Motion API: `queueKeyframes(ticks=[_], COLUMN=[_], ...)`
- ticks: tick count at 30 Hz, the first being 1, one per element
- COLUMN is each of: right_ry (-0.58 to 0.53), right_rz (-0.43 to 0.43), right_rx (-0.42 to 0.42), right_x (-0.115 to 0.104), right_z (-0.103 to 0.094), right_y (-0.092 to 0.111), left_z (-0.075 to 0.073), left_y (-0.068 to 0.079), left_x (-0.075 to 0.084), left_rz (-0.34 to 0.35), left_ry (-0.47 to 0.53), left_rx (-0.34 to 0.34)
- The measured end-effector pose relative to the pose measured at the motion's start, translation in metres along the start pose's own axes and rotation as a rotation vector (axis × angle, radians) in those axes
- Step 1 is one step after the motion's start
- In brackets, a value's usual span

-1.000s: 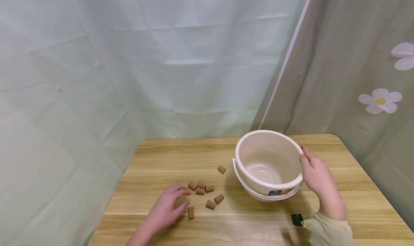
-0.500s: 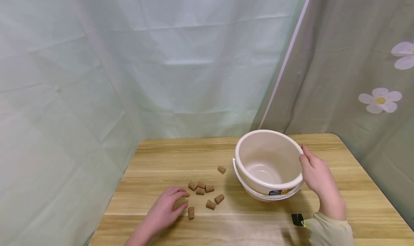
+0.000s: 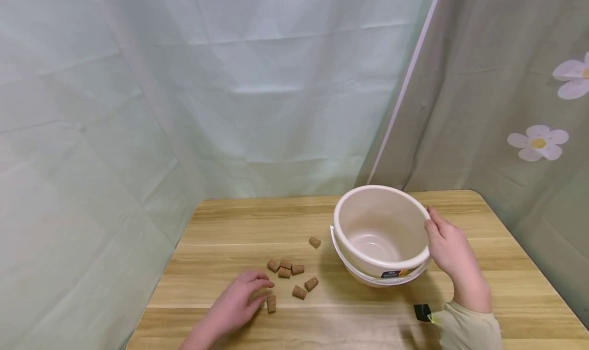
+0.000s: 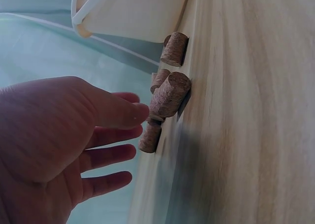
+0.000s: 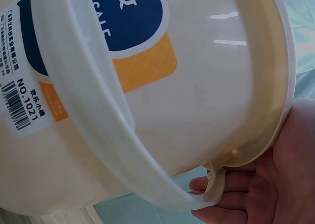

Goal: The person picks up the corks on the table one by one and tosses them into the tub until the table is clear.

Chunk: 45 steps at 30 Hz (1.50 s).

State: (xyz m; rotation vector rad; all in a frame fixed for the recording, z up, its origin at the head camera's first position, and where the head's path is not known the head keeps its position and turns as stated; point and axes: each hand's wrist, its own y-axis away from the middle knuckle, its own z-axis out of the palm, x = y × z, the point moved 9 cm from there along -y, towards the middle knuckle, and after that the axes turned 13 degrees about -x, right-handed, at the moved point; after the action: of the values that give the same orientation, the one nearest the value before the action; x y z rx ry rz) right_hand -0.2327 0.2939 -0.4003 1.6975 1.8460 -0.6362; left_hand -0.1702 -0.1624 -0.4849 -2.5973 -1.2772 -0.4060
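My right hand (image 3: 453, 250) grips the right side of the cream plastic bucket (image 3: 349, 248) at its rim. In the right wrist view the fingers reach under the rim beside the handle (image 5: 88, 101), which hangs down across the labelled side. My left hand (image 3: 236, 301) is low over the table, its fingers loosely bent and parted from the thumb. A cork (image 3: 271, 304) lies right by the left thumb. In the left wrist view the thumb tip is close to the nearest cork (image 4: 171, 93); whether it touches is unclear. Several more corks (image 3: 285, 273) lie scattered beyond.
The wooden table (image 3: 230, 222) bears everything. One cork (image 3: 315, 242) lies apart, near the bucket's left side. A small black object (image 3: 422, 312) shows beside the right sleeve (image 3: 469, 329). Pale curtains (image 3: 294, 94) hang behind and at the sides.
My left hand has shifted slightly toward the nearest cork, its thumb now beside it. The right hand and the bucket hold still.
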Motion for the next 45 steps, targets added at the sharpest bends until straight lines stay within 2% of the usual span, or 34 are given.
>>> queueKeyframes(ticks=[10, 18, 24, 33, 45], right_ry=[-0.006, -0.007, 0.001, -0.006, -0.008], right_rz=[-0.001, 0.009, 0.017, 0.016, -0.006], right_rx=[-0.006, -0.019, -0.034, -0.033, -0.007], right_x=[0.0, 0.0, 0.001, 0.0, -0.002], right_z=[0.0, 0.001, 0.002, 0.002, -0.001], right_y=[0.001, 0.0, -0.002, -0.001, 0.001], left_z=[0.012, 0.018, 0.018, 0.015, 0.018], left_y=[0.001, -0.002, -0.003, -0.001, 0.0], left_x=[0.004, 0.0, 0.0, -0.002, -0.004], left_rz=[0.044, 0.009, -0.008, -0.014, -0.013], left_ry=[-0.002, 0.034, 0.033, -0.008, 0.022], left_rx=[-0.099, -0.153, -0.16, -0.124, -0.167])
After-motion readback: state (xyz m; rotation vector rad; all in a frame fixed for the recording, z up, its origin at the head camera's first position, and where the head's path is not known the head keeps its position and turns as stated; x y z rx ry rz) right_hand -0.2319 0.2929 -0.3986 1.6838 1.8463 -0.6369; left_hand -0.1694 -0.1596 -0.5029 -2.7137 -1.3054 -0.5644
